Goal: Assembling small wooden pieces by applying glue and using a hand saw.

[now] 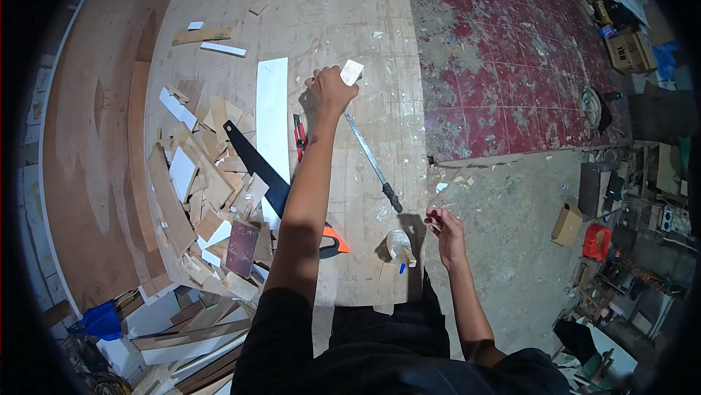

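My left hand [332,90] reaches over the workbench, its fingers closed round a small pale wooden block [352,71]. Off the bench's right edge hangs my right hand [448,233], fingers loosely bent and apart, with nothing visible in them. Below the left hand lies a thin metal blade [369,152] with a black wrapped grip. A red utility knife [299,136] rests beside the left forearm, next to a long white strip [272,110]. Partly hidden under that forearm is a handsaw [257,167] with a black blade and orange handle. A small cup [398,243] stands near my right hand.
Wood and white board offcuts [208,169] are heaped on the bench's left side. A large brown panel [95,147] stands farther left. Beyond the bench's right edge is a worn red surface [496,59]. Cardboard boxes [567,225] and a red container [597,242] are at the right.
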